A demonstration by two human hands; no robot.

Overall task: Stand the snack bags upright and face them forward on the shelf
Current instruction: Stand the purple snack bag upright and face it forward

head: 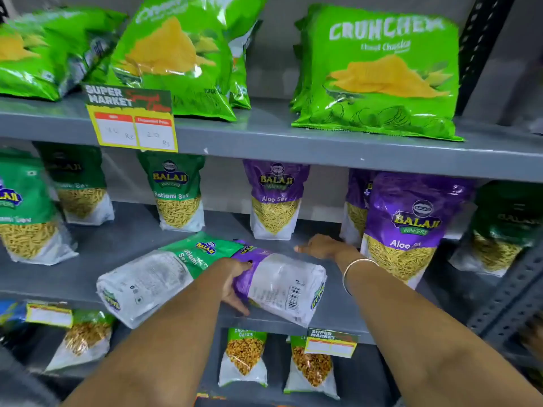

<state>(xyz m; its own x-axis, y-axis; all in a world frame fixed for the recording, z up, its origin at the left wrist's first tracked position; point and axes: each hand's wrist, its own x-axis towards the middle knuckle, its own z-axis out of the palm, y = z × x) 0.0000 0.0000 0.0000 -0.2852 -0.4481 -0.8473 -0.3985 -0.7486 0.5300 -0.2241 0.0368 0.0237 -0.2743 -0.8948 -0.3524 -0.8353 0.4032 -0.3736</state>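
Left hand [235, 284] grip clamped on the purple Balaji bag [279, 284], which lies flat at the front of the middle shelf [117, 251], back panel with barcode up, long axis across the shelf, top pointing left. Right hand [320, 246] fingers apart, flat on the shelf behind that bag, bangle [357, 270] on the wrist. Just left, touching: one green Ratlami Sev bag [164, 274], also lying back-up. Standing behind: purple Aloo Sev bags [402, 227], green Ratlami Sev bags [179, 192]. Above: Crunchex bags [379, 74], "Super Market" price tag [130, 118].
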